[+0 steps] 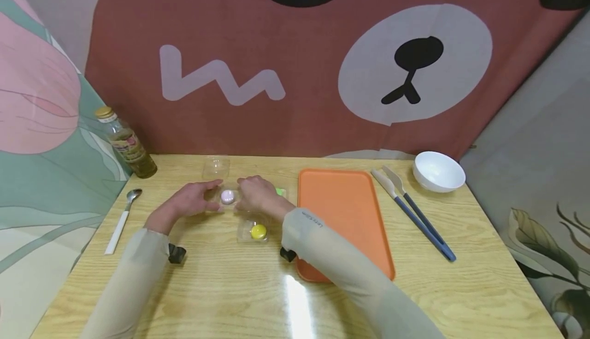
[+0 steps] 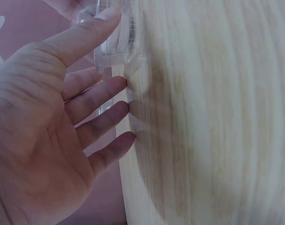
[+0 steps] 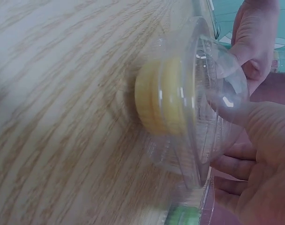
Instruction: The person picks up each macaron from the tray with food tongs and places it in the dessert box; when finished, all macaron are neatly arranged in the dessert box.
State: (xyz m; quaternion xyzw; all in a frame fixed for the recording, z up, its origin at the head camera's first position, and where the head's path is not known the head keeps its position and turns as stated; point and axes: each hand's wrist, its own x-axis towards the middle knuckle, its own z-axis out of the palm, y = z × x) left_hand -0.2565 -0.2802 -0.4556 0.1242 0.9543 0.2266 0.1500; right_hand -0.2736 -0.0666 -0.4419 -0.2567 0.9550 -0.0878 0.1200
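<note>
A lavender macaron (image 1: 228,196) sits in a clear plastic container (image 2: 116,35) between my hands. My left hand (image 1: 195,199) holds the container's left side, thumb on one edge and index fingertip on another; its remaining fingers spread near the tabletop. On the opposite side, my right hand (image 1: 260,194) grips the same container, its fingertips partly hidden. Nearer me stands a domed clear container (image 3: 198,101) with a yellow macaron (image 1: 258,232) inside. Part of something green (image 1: 279,191), in clear plastic, shows behind my right wrist. Farther back lies another clear plastic piece (image 1: 216,166).
An orange tray (image 1: 343,221) lies right of the containers, under my right forearm. Beyond it are two blue-handled spreading knives (image 1: 421,221) and a white bowl (image 1: 439,171). At left, a spoon (image 1: 122,221) lies below a glass bottle (image 1: 129,147). A printed cloth (image 1: 313,72) hangs behind the table.
</note>
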